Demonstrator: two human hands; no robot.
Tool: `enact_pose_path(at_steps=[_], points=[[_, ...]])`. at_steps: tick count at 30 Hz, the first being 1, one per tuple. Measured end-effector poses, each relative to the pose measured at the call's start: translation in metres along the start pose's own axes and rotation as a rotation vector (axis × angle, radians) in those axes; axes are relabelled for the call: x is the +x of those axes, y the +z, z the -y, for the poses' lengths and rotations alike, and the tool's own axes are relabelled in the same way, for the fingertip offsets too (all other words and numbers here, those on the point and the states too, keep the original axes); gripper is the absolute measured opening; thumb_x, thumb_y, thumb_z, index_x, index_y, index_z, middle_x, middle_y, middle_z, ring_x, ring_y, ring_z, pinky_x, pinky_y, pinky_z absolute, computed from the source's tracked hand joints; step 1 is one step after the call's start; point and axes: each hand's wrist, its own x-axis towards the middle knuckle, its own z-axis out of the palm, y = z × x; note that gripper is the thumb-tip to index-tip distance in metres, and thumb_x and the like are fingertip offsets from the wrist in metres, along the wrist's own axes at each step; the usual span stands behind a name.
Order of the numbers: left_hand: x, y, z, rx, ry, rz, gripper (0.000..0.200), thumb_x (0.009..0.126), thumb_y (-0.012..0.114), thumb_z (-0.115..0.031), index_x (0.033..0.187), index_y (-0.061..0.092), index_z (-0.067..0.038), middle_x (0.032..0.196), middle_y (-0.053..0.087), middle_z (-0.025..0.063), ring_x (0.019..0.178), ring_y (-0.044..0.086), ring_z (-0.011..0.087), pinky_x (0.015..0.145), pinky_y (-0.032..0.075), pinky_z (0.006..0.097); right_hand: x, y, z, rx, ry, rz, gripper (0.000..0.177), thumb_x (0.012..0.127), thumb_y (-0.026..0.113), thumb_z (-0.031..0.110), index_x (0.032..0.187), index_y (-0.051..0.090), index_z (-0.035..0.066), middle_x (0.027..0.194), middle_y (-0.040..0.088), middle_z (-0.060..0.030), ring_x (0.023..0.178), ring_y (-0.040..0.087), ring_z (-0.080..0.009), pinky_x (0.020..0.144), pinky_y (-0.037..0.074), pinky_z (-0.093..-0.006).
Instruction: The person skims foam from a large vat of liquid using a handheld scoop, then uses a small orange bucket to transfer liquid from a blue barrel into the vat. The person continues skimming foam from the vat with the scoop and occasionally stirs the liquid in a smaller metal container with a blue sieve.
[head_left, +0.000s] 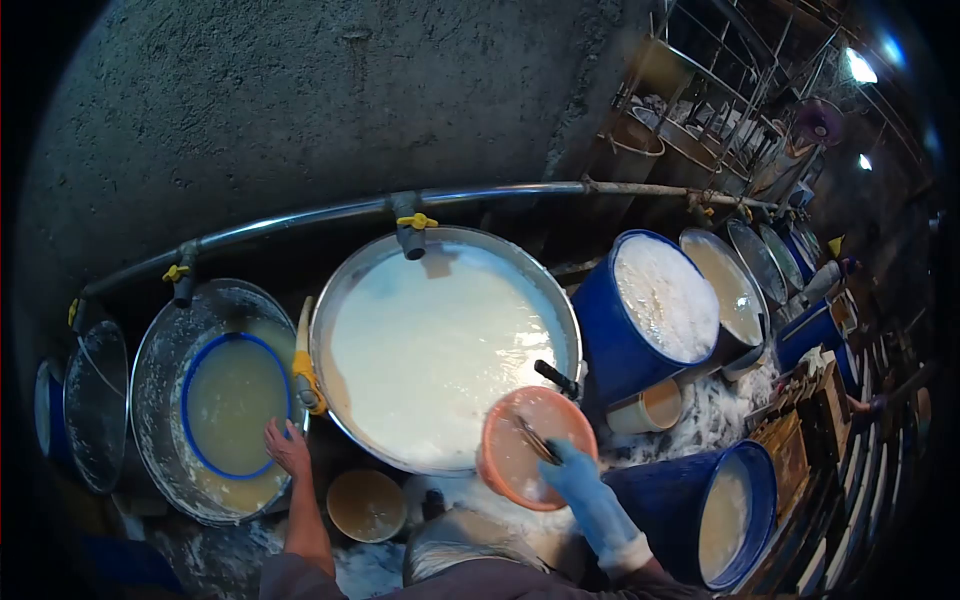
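Note:
My left hand (288, 448) is bare and rests at the right rim of a blue-rimmed round vessel (238, 405) holding cloudy liquid, inside a large metal tub (160, 350). Its fingers are apart at the rim. My right hand (570, 468), in a light blue glove, grips a brown tool (533, 437) whose far end is over or in an orange basin (487, 450) with cloudy liquid. The basin overlaps the lower right edge of a big round vat (440, 350) of white liquid.
A metal pipe (320, 216) with yellow-handled taps runs along the wall. To the right stand a blue barrel (620, 335) of white foam and a tilted blue barrel (660, 500). A brown bowl (367, 506) is near my left arm. Part of another person's arm shows far right.

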Motion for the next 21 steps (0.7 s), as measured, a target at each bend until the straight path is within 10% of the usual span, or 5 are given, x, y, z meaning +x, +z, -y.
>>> enact_pose_path(at_steps=[9, 14, 21], points=[[0.001, 0.018, 0.003, 0.072, -0.171, 0.063, 0.048, 0.104, 0.057, -0.047, 0.125, 0.060, -0.003, 0.124, 0.063, 0.0185, 0.114, 0.062, 0.0416, 0.098, 0.046, 0.0561, 0.169, 0.159, 0.053, 0.175, -0.041, 0.166, 0.061, 0.088, 0.073, 0.026, 0.142, 0.061, 0.001, 0.126, 0.073, -0.0201, 0.115, 0.071, -0.0295, 0.099, 0.054, -0.0361], [0.003, 0.018, 0.001, 0.093, -0.199, 0.079, 0.050, 0.103, 0.057, -0.049, 0.120, 0.063, -0.002, 0.119, 0.065, 0.0197, 0.111, 0.063, 0.0430, 0.097, 0.047, 0.0557, 0.238, 0.202, 0.059, 0.412, 0.235, 0.147, 0.052, 0.088, 0.076, 0.023, 0.134, 0.066, 0.000, 0.100, 0.076, -0.0131, 0.076, 0.072, -0.0209, 0.058, 0.058, -0.0346], [0.001, 0.024, 0.001, 0.135, -0.166, 0.113, 0.045, 0.104, 0.057, -0.045, 0.115, 0.064, -0.003, 0.114, 0.065, 0.0187, 0.106, 0.064, 0.0414, 0.091, 0.049, 0.0544, 0.279, 0.238, 0.051, 0.719, 0.281, 0.160, 0.040, 0.093, 0.073, 0.020, 0.127, 0.070, -0.003, 0.098, 0.076, -0.0124, 0.079, 0.073, -0.0214, 0.070, 0.059, -0.0341]])
